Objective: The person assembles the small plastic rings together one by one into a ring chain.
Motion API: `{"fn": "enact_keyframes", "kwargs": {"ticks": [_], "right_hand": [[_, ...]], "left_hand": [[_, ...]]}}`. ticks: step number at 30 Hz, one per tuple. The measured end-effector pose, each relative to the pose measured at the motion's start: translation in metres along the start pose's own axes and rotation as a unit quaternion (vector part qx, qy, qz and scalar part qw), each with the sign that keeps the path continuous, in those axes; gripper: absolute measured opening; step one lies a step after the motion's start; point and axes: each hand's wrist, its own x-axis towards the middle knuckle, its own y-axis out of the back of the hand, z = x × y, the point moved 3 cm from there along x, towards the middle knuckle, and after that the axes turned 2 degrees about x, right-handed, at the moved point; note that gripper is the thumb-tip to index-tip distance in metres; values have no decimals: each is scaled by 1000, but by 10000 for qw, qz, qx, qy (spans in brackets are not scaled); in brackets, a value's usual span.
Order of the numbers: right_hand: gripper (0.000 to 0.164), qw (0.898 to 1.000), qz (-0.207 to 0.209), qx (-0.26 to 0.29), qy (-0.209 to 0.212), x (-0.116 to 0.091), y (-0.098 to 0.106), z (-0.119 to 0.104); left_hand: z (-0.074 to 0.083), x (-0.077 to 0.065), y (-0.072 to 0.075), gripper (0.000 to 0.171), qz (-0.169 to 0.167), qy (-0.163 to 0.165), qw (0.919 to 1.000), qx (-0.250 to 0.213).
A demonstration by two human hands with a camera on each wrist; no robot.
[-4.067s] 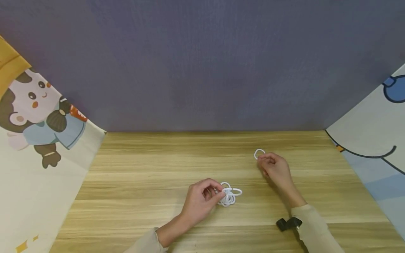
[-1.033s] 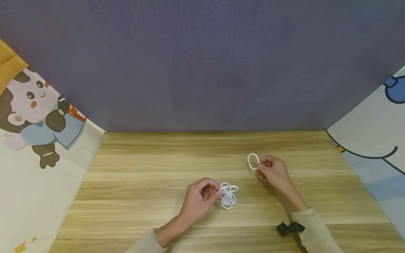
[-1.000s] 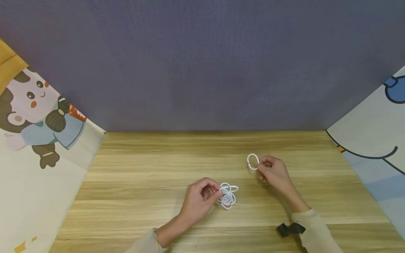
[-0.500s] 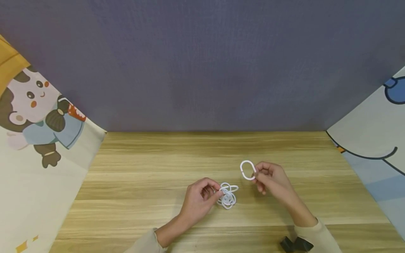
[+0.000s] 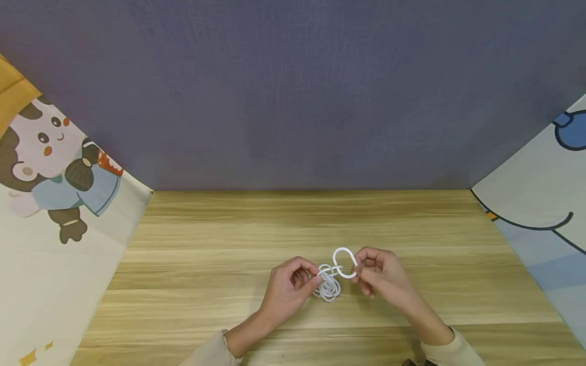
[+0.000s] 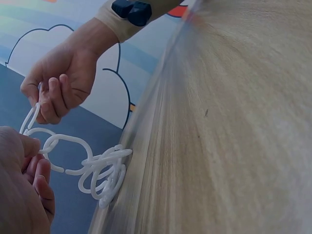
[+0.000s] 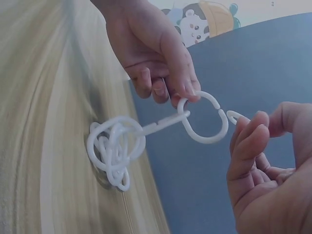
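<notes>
My left hand [image 5: 289, 287] pinches the end link of a chain of white plastic oval links between thumb and index finger. That end link [image 7: 207, 141] has a small gap in its rim, seen in the right wrist view. Below it, the rest of the chain [image 7: 114, 156] hangs down into a tangled heap on the table. Thumb and fingers of my right hand [image 5: 384, 279] pinch a single white link [image 5: 343, 249], held up close to the end link's gap. Whether the two links touch, I cannot tell. My right fingers partly hide the single link in the right wrist view.
A wood-grain table [image 5: 220, 229] spreads around both hands. Behind it stands a dark grey-blue panel [image 5: 293, 101]. Cartoon-printed panels flank it on the left [image 5: 59, 279] and right [image 5: 517, 203]. A black device [image 6: 131, 12] is strapped to the right sleeve.
My right hand has come left and towards me, bringing the single link from the table's far part to the chain. The left hand keeps its place and its pinch.
</notes>
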Motion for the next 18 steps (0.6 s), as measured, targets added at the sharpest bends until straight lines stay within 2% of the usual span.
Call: {"fn": "enact_keyframes", "kwargs": {"ticks": [10, 18], "right_hand": [[14, 9987, 42, -82, -497, 1, -8, 4], [17, 9986, 30, -259, -466, 1, -9, 4]], "left_hand": [[0, 0, 0, 14, -19, -45, 10000, 29], [1, 0, 1, 15, -32, -149, 9999, 81]]}}
